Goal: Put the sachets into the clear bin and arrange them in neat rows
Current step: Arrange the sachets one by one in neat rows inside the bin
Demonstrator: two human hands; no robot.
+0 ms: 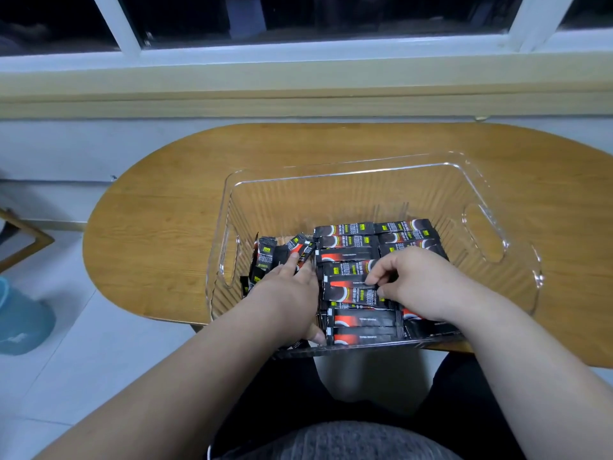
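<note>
A clear ribbed plastic bin point(491, 194) on the oval wooden desk point(166, 210) holds black-and-red foil sachets point(345, 242), laid in rows under and beyond the right hand point(411, 280). Its curled fingers pinch the top sachet point(348, 290) by one end. The left hand point(292, 290) lies flat, fingers straight, on loose sachets point(265, 257) just left of the rows.

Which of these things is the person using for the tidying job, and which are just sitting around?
For the job: sachets, clear bin, left hand resting on loose ones, right hand pinching one.
Just sitting around: wooden table, blue tub on the floor, window.
</note>
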